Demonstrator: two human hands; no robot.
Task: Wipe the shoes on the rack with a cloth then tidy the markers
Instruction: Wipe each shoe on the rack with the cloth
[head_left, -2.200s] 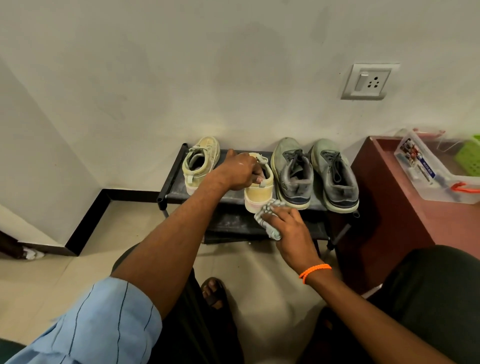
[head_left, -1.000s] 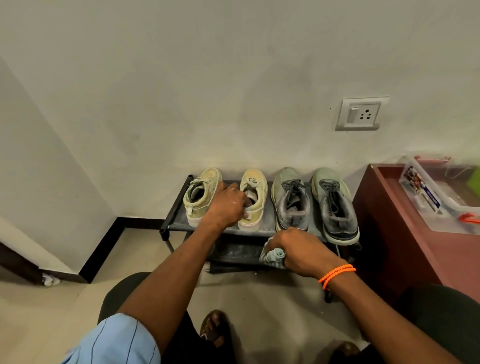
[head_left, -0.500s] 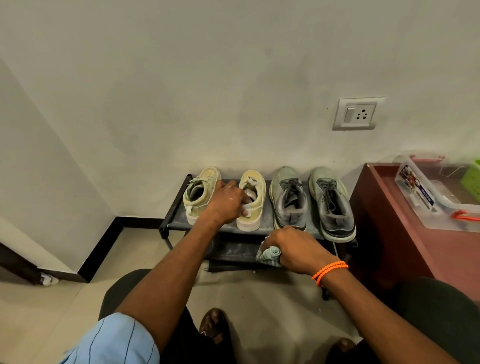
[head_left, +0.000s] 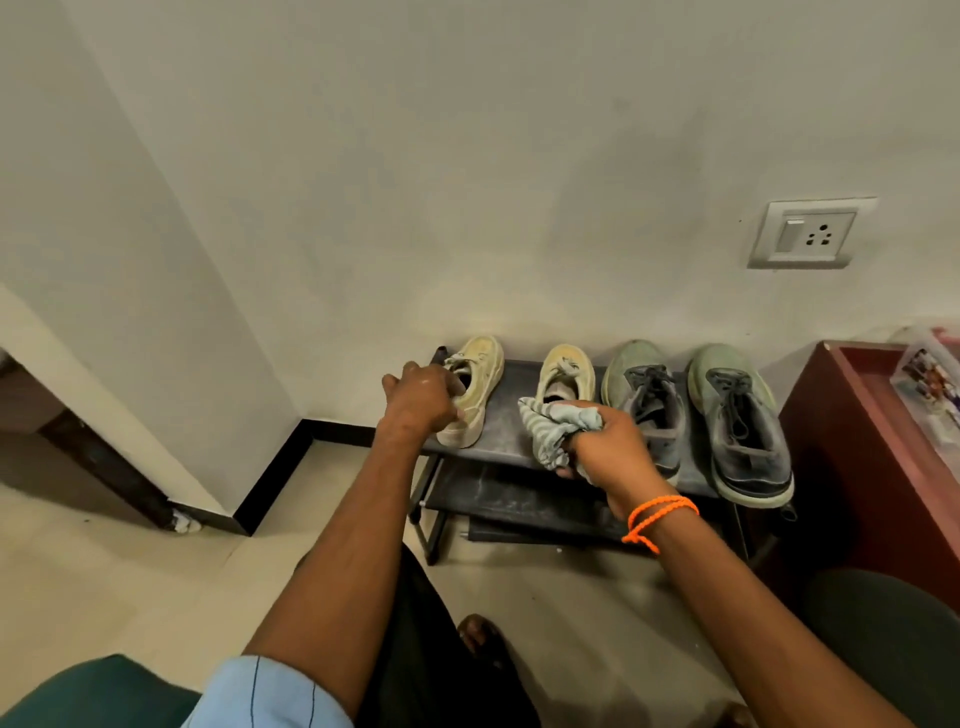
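Four shoes stand in a row on the top shelf of a low black rack. At the left end is a cream shoe, and my left hand grips it at the heel opening. Beside it stands a second cream shoe. My right hand holds a bunched striped grey cloth just in front of that shoe's heel. To the right are two grey-green sneakers.
A dark red table stands right of the rack, with a clear plastic box at the frame's edge. A wall socket is above. A dark door frame stands at the left. My sandalled foot is on the tiled floor.
My left hand has left the second cream shoe and taken hold of the leftmost one. My right hand has risen with the cloth to shelf height. The view has shifted left.
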